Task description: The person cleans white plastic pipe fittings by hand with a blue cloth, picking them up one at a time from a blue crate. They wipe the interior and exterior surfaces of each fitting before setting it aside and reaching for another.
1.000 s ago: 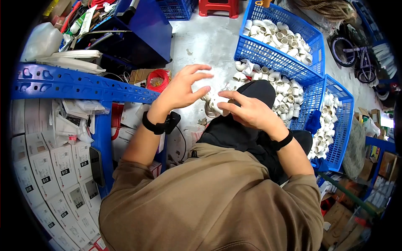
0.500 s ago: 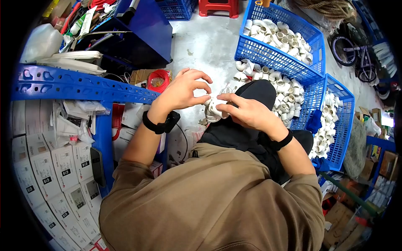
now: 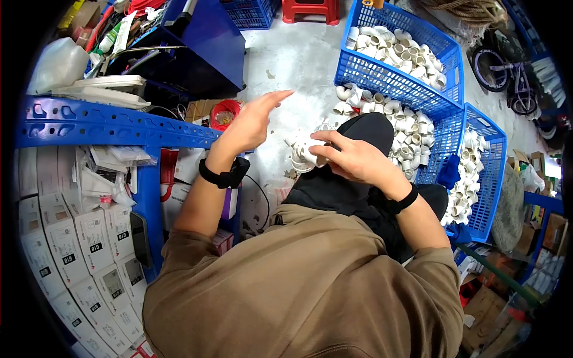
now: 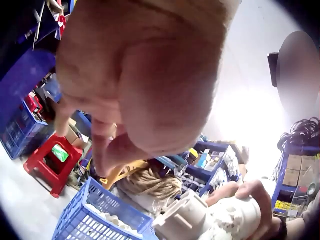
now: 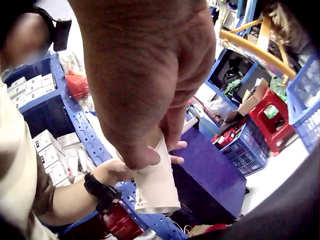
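My right hand [image 3: 361, 161] grips a white plastic pipe fitting [image 3: 303, 156] above my dark-trousered knee. In the right wrist view the thumb presses on the side of this fitting [image 5: 157, 192], and its wide end points down. The left wrist view shows a collar with raised ribs at one end of the fitting [image 4: 182, 215]. My left hand [image 3: 250, 124] is raised to the left of the fitting, apart from it, fingers extended and holding nothing. Some white fittings lie just beyond the held one, partly covered by it.
On the right stand a blue crate [image 3: 399, 89] of white elbow fittings and another blue crate [image 3: 492, 179] beside it. A heap of fittings [image 3: 412, 140] lies by my knee. A blue shelf beam [image 3: 119, 122] runs along the left, above white boxes [image 3: 89, 238]. A red stool [image 3: 310, 11] stands ahead.
My left hand came in to the fitting half a second ago, fingertips at its end, then drew back left with fingers straightened. The right hand stays almost still, holding the fitting.
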The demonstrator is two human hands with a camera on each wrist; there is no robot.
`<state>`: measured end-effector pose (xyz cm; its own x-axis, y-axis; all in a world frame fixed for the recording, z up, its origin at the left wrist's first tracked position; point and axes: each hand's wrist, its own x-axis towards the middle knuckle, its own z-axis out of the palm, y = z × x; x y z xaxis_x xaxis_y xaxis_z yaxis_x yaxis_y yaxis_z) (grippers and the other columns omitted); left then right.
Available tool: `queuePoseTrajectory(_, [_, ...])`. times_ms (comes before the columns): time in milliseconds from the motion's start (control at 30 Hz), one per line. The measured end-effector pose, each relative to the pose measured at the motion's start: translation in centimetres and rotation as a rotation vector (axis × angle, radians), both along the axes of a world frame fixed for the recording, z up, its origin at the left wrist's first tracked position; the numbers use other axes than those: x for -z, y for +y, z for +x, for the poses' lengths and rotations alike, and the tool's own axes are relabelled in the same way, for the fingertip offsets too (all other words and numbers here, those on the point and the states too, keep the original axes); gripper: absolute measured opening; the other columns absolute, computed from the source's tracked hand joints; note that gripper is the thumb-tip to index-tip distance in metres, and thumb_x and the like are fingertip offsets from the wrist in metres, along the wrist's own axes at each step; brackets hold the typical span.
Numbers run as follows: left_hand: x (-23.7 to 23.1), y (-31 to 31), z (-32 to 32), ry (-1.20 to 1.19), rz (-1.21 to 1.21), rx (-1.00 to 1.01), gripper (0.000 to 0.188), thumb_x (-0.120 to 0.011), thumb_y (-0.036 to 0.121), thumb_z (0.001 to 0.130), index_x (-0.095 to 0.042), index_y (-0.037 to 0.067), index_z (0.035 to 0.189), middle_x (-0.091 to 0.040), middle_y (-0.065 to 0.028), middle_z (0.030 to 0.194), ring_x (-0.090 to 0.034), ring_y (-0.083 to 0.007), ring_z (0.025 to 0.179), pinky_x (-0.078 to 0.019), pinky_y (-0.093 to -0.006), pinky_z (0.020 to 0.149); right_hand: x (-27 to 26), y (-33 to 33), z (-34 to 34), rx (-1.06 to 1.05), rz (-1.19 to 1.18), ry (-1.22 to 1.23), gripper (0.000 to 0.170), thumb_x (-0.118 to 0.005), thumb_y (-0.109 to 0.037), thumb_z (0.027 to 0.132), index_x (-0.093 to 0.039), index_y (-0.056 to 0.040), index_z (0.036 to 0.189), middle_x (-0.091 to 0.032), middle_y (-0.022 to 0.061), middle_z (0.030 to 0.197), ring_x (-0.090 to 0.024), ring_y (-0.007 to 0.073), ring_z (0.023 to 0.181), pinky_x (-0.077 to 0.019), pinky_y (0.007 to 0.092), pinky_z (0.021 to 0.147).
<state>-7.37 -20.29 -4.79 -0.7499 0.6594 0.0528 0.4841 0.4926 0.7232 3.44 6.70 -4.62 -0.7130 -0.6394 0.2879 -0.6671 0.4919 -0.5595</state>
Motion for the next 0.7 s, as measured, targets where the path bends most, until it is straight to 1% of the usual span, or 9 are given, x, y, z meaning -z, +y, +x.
queuePoseTrajectory(33, [0.3, -0.4, 0.2, 0.001, -0.001, 0.001, 0.052, -0.07, 0.012, 0.087, -0.056, 0.01, 0.137, -0.061, -0.0141, 0.129, -0.056, -0.0306, 0.123, -0.043, -0.0399, 0.104, 0.2, 0.0, 0.0, -0.002, -0.016, -0.008, 0.047, -0.065, -0.001, 0.081, -0.055, -0.0126, 0.126, -0.056, 0.009, 0.13, -0.068, 0.0307, 0.089, -0.0577, 0.0393, 0.07])
queuePoseTrajectory(100, [0.9, -1.4, 0.4, -0.061, -0.113, 0.299, 0.073, -0.073, 0.015, 0.086, -0.04, 0.01, 0.152, -0.058, -0.0153, 0.135, -0.055, -0.0281, 0.126, -0.0404, -0.0375, 0.108, 0.2, 0.2, -0.1, -0.004, -0.032, -0.014, 0.049, -0.067, -0.001, 0.08, -0.055, -0.0125, 0.126, -0.055, 0.0091, 0.132, -0.068, 0.0312, 0.088, -0.0574, 0.0402, 0.071])
queuePoseTrajectory(133, [0.9, -1.4, 0.6, -0.061, -0.114, 0.3, 0.073, -0.073, 0.015, 0.086, -0.04, 0.01, 0.152, -0.058, -0.0153, 0.135, -0.055, -0.0281, 0.126, -0.0404, -0.0375, 0.108, 0.0, 0.3, -0.1, -0.008, -0.054, -0.075, 0.051, -0.068, 0.0, 0.079, -0.054, -0.0114, 0.127, -0.054, 0.0096, 0.133, -0.068, 0.0313, 0.091, -0.057, 0.0395, 0.074])
queuePoseTrajectory(200, [0.8, -1.1, 1.0, -0.624, 0.063, 0.292, 0.074, -0.074, 0.02, 0.088, -0.039, 0.006, 0.152, -0.056, -0.0141, 0.136, -0.052, -0.0236, 0.128, -0.0391, -0.0364, 0.109, 0.2, 0.3, -0.2, -0.01, -0.079, -0.138, 0.053, -0.069, 0.001, 0.077, -0.054, -0.0104, 0.127, -0.053, 0.0101, 0.134, -0.067, 0.0315, 0.093, -0.0566, 0.0389, 0.077])
queuePoseTrajectory(233, [0.6, -0.8, 1.5, -0.684, 0.192, 0.261, 0.063, -0.069, 0.025, 0.095, -0.044, 0.001, 0.147, -0.059, -0.0126, 0.131, -0.054, -0.0185, 0.122, -0.042, -0.0346, 0.105, 0.7, 0.3, -0.2, 0.001, -0.185, -0.152, 0.054, -0.069, 0.002, 0.077, -0.054, -0.0092, 0.127, -0.052, 0.011, 0.134, -0.066, 0.0317, 0.097, -0.0557, 0.0375, 0.08])
queuePoseTrajectory(333, [1.2, -0.3, 1.9, -0.801, 0.319, 0.106, 0.054, -0.065, 0.029, 0.098, -0.051, -0.003, 0.139, -0.063, -0.01, 0.123, -0.059, -0.0155, 0.113, -0.0457, -0.0324, 0.099, 1.6, 0.4, -0.3, 0.016, -0.35, -0.195, 0.056, -0.068, 0.006, 0.076, -0.052, -0.0067, 0.128, -0.051, 0.0132, 0.135, -0.062, 0.0299, 0.112, -0.0534, 0.0348, 0.093])
queuePoseTrajectory(367, [1.6, -0.1, 2.1, -0.741, 0.363, 0.058, 0.048, -0.062, 0.032, 0.1, -0.057, -0.005, 0.129, -0.066, -0.0076, 0.114, -0.062, -0.0135, 0.104, -0.0487, -0.0307, 0.093, 1.7, 0.2, -0.3, 0.029, -0.491, -0.271, 0.058, -0.067, 0.006, 0.076, -0.051, -0.0071, 0.13, -0.051, 0.0134, 0.135, -0.061, 0.0289, 0.116, -0.0527, 0.0362, 0.096])
queuePoseTrajectory(433, [0.6, 0.0, 2.3, -0.721, 0.379, 0.045, 0.045, -0.064, 0.031, 0.099, -0.059, -0.004, 0.127, -0.067, -0.0053, 0.11, -0.061, -0.0119, 0.101, -0.0481, -0.0291, 0.092, 2.1, 0.2, -0.3, 0.022, -0.68, -0.377, 0.063, -0.066, 0.007, 0.074, -0.048, -0.0069, 0.133, -0.051, 0.0139, 0.136, -0.056, 0.0263, 0.124, -0.0491, 0.0395, 0.105])
queuePoseTrajectory(700, [-1.7, 0.7, 3.4, -0.606, 0.436, 0.049, 0.046, -0.066, 0.031, 0.098, -0.061, -0.005, 0.126, -0.069, -0.0081, 0.112, -0.062, -0.0127, 0.1, -0.048, -0.029, 0.092, 0.3, 0.9, -0.4, 0.02, -0.74, -0.455, 0.065, -0.068, 0.007, 0.072, -0.049, -0.0013, 0.134, -0.056, 0.0149, 0.136, -0.059, 0.0256, 0.125, -0.0489, 0.039, 0.106])
